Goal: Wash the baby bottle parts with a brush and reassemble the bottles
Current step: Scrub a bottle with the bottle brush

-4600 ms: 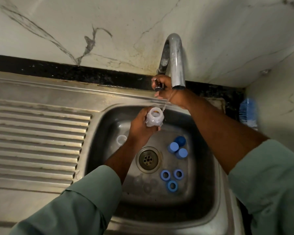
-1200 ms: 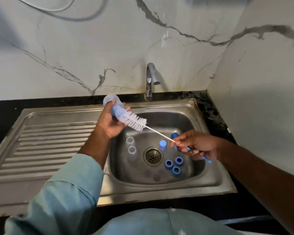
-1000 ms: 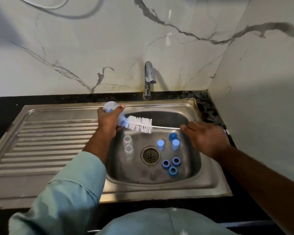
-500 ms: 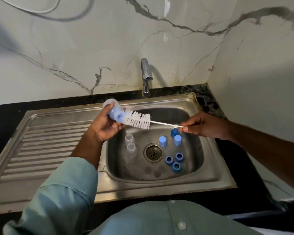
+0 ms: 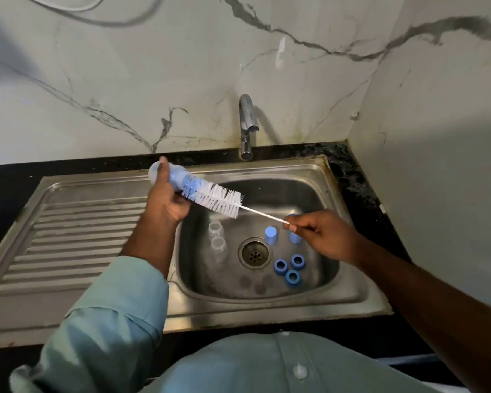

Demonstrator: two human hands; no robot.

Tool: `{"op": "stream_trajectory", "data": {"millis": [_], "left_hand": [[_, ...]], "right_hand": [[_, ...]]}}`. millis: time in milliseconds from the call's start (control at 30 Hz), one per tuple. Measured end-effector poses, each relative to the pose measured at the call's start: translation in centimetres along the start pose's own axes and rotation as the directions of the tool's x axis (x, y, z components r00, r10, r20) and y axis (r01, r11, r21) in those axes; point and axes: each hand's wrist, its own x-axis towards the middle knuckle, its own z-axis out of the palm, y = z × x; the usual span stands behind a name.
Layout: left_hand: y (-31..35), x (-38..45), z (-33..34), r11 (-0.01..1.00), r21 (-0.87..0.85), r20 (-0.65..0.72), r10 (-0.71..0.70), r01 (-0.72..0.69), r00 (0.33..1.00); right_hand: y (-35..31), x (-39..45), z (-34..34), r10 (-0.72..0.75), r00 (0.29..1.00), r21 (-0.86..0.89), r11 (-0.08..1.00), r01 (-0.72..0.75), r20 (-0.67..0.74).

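Bottle: a clear baby bottle (image 5: 165, 177) lies tilted in the left hand (image 5: 165, 202), above the sink's left rim, mouth towards the basin.
Brush: white bristles (image 5: 216, 198) stick out of the bottle's mouth, the blue tip is inside; the thin wire handle (image 5: 262, 213) runs down to the right.
Left hand: fingers wrapped round the bottle.
Right hand (image 5: 321, 236): fingertips pinch the wire handle, over the basin.
Sink (image 5: 267, 304): steel; two clear bottles (image 5: 217, 236) stand left of the drain (image 5: 255, 253), blue caps (image 5: 270, 235) and three blue rings (image 5: 289, 268) to its right.
Tap (image 5: 245, 123): behind the basin, no water running.
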Motion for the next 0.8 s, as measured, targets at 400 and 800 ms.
{"op": "stream_trajectory", "data": {"millis": [400,800], "left_hand": [[-0.4,0.2,-1.7,0.878,0.474,-0.101,-0.029,0.074,0.994],[-0.5,0.2,-0.5,0.934,0.354,-0.101,-0.018,0.053,0.995]], "right_hand": [[0.7,1.3,-3.5,-0.429,0.894,-0.634,0.658,0.407,0.129],[0.6,3.0,-3.8,-0.482,0.867,-0.680,0.593,0.431,0.129]]}}
